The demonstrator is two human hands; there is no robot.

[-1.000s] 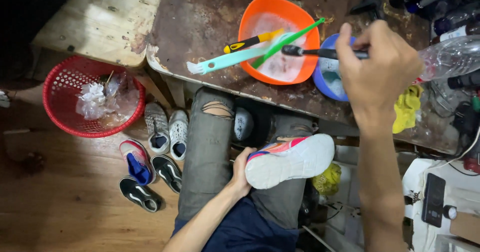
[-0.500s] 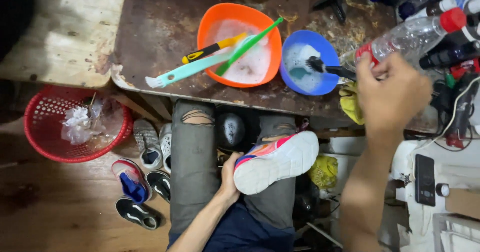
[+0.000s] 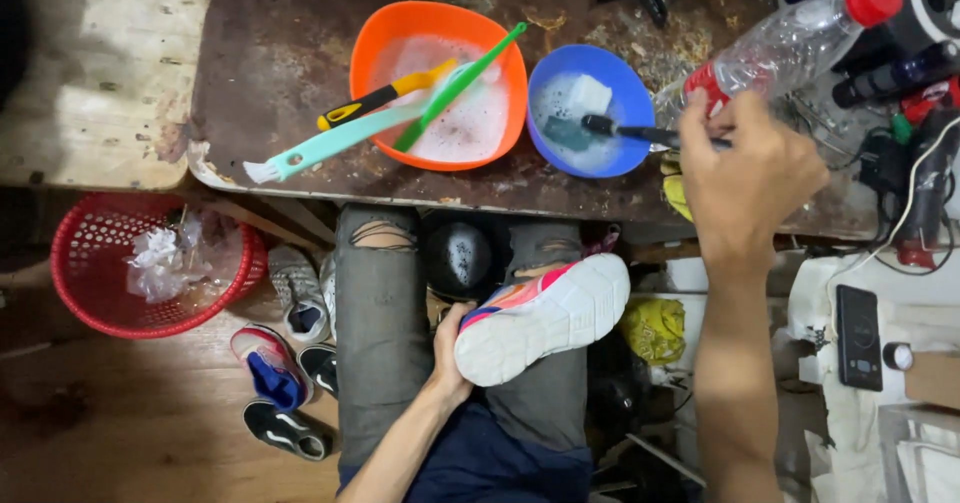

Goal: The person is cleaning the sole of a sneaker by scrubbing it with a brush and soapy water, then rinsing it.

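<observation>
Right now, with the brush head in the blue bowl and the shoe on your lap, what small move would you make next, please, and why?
Probably lift the dark brush out of the blue bowl and carry it to the shoe. The right hand holds its handle, its head sits in foamy water, and the left hand holds the shoe sole-up on the lap.

Black brush (image 3: 640, 131) now from orange bowl (image 3: 438, 85) into blue bowl (image 3: 590, 111).

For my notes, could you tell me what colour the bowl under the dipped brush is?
Blue bowl, clearest in the head view.
</observation>
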